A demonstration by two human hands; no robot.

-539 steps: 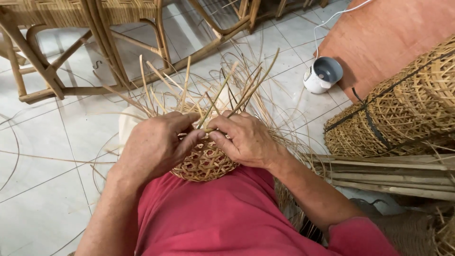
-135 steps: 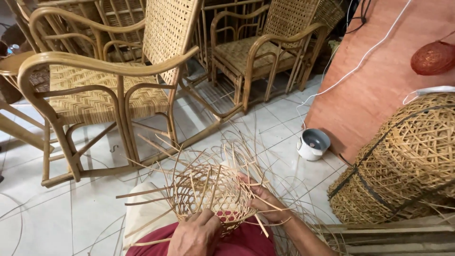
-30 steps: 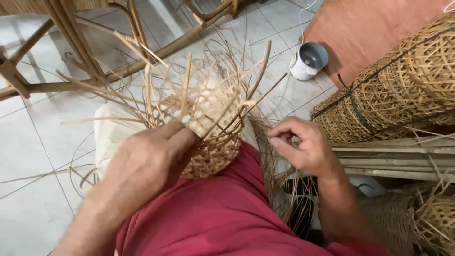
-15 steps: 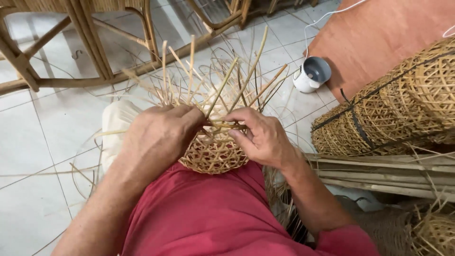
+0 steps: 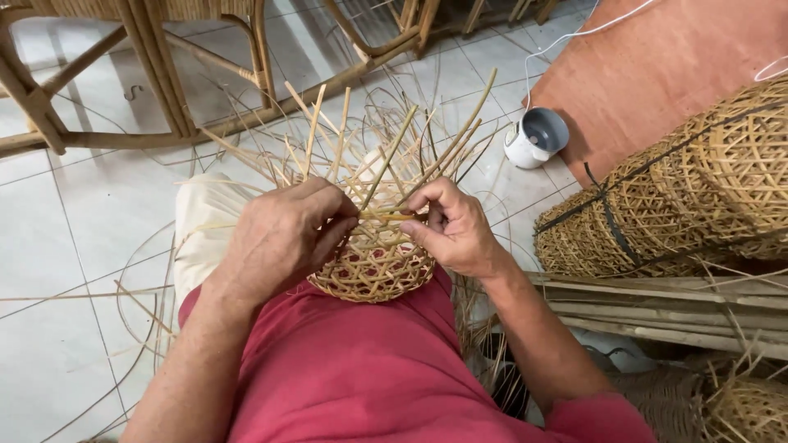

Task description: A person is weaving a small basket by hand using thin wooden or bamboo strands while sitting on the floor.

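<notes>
Both your left hand (image 5: 283,238) and right hand (image 5: 451,230) pinch cane strips on the half-woven basket (image 5: 373,267). It rests on your lap

White tile floor (image 5: 74,221): loose strips (image 5: 139,312), white cup (image 5: 535,138), basket stack (image 5: 681,189).

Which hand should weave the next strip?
Probably the right hand: its fingertips pinch the loose strip at the rim. The left hand grips the half-woven basket, steadying it.

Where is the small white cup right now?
In the head view, the white cup stands on the tiled floor, upper right, beside the reddish board and just above the stacked woven baskets.
</notes>
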